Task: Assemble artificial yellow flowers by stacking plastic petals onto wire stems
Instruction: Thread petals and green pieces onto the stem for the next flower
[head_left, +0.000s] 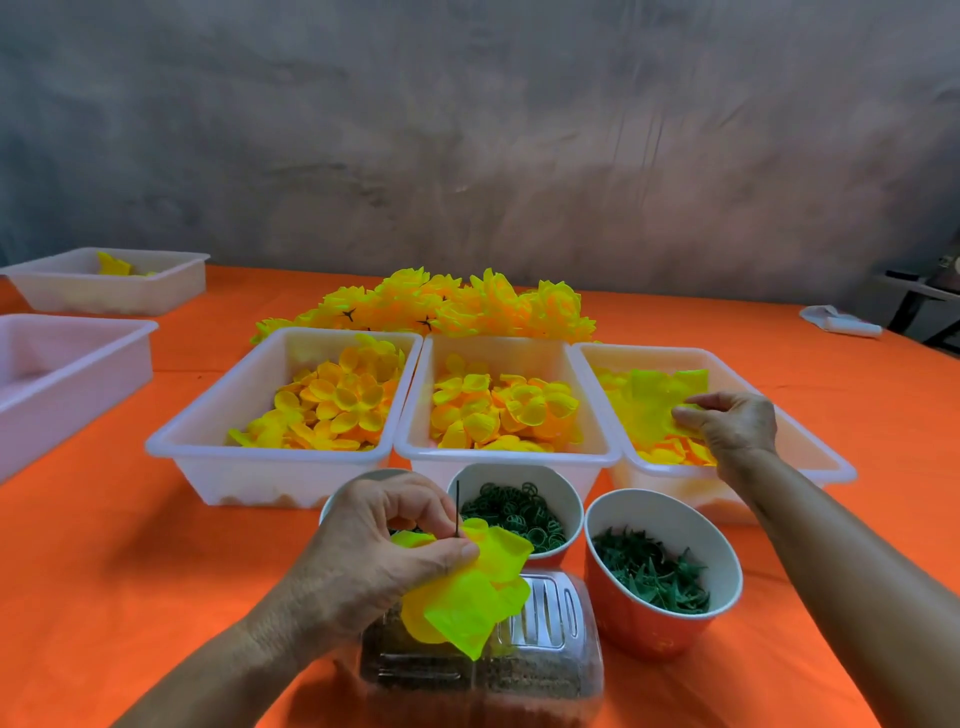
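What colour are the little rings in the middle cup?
Dark green. The rings fill the white-lined cup just below the centre tray, clearest in the head view.

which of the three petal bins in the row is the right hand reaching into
The rightmost bin: the right hand rests on its petals. The other two sit untouched.

Craft workshop: sorted petal bins (291, 457), orange-covered worktable (104, 545), bare wall (467, 130)

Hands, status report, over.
Left hand pinches wire stem with petals stacked. Right hand picking petal in right bin. Nothing blocking.
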